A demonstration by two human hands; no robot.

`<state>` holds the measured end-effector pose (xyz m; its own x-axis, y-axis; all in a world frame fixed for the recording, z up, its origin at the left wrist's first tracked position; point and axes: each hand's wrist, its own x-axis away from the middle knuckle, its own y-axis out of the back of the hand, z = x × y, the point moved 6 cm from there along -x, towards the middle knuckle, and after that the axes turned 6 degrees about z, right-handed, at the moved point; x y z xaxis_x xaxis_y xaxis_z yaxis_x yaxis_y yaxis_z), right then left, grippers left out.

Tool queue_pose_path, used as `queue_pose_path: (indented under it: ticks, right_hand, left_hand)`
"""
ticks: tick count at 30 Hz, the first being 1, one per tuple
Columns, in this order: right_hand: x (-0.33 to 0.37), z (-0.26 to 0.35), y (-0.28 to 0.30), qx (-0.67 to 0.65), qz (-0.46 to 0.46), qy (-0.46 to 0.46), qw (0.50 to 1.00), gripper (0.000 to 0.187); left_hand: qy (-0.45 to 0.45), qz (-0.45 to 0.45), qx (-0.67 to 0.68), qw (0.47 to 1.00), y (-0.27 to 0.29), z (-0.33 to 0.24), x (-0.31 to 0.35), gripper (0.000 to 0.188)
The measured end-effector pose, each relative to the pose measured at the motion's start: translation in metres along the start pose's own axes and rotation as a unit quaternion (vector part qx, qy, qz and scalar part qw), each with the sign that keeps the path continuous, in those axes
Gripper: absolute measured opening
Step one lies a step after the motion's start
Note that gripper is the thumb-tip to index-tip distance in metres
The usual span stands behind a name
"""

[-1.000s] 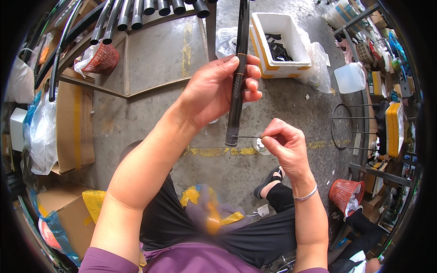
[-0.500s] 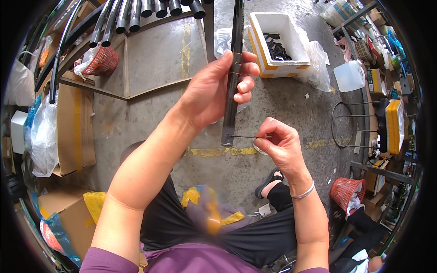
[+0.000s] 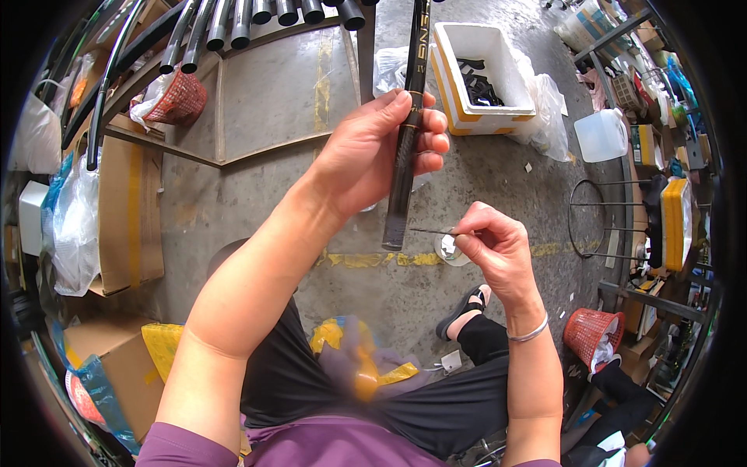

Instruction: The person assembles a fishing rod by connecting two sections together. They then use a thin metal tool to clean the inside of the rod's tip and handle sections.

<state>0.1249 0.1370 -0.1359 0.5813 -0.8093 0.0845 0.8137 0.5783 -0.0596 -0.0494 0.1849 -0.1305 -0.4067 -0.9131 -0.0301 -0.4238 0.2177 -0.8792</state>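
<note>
A glossy black fishing rod (image 3: 404, 167) with thin gold rings and gold markings stands nearly upright in front of me, its top running out of view. My left hand (image 3: 373, 152) is wrapped round it above its lower end, thumb on the near side and fingers behind. To the right of that end, my right hand (image 3: 496, 243) pinches a thin dark stick (image 3: 432, 231) between thumb and fingers. The stick points left toward the rod, its tip a little apart from it.
A white foam box (image 3: 484, 117) holding black parts stands ahead to the right. Black tubes (image 3: 241, 27) jut from a rack at the upper left. Red baskets (image 3: 594, 336), a translucent jug (image 3: 601, 135), a wire stool (image 3: 599, 204) and cardboard boxes (image 3: 124, 214) surround me.
My right hand has drawn the stick rightward, off the rod's lower end. The rod has turned in my left hand, so its gold markings now show.
</note>
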Motion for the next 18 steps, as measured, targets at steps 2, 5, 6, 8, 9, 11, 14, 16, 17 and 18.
queue_pose_path:
  ticks: [2,5,6,8,9,11,14,16,17,18]
  right_hand:
    - [-0.002,0.001,-0.004,0.006,0.005,-0.001,1.000,0.007]
    - [-0.002,-0.002,-0.004,0.032,-0.001,-0.018,0.999,0.007]
    - [-0.002,-0.003,0.000,0.040,-0.003,-0.023,0.999,0.007]
    - [0.000,-0.004,0.007,0.038,-0.013,-0.028,0.999,0.008]
    - [0.002,-0.002,0.010,0.030,-0.020,-0.028,0.999,0.008]
    - [0.003,0.002,0.011,0.000,-0.036,-0.007,0.999,0.010]
    - [-0.001,0.009,0.001,0.007,-0.027,0.029,0.999,0.010]
    - [-0.005,0.011,-0.008,0.017,-0.026,0.034,0.999,0.010]
    - [-0.005,0.012,-0.010,0.022,-0.026,0.036,0.999,0.011]
    - [-0.006,0.013,-0.011,0.051,-0.021,0.043,0.998,0.012]
  left_hand:
    - [-0.002,0.002,-0.003,1.000,0.002,0.001,-0.001,0.033]
    - [-0.001,0.000,-0.001,1.000,0.004,0.003,-0.001,0.033]
    - [-0.001,-0.006,-0.001,1.000,0.003,0.002,-0.001,0.033]
    - [0.001,-0.008,0.003,1.000,0.002,0.001,-0.001,0.033]
    - [0.001,-0.004,0.008,1.000,0.000,0.001,-0.001,0.033]
    - [0.001,0.000,0.012,1.000,-0.002,0.001,-0.002,0.033]
    - [0.002,0.006,0.008,1.000,-0.003,0.002,-0.003,0.033]
    - [0.000,0.009,0.001,1.000,-0.003,0.003,-0.003,0.033]
    - [-0.001,0.005,-0.002,1.000,-0.003,0.003,-0.003,0.033]
    - [-0.002,0.002,-0.003,1.000,-0.003,0.002,-0.002,0.033]
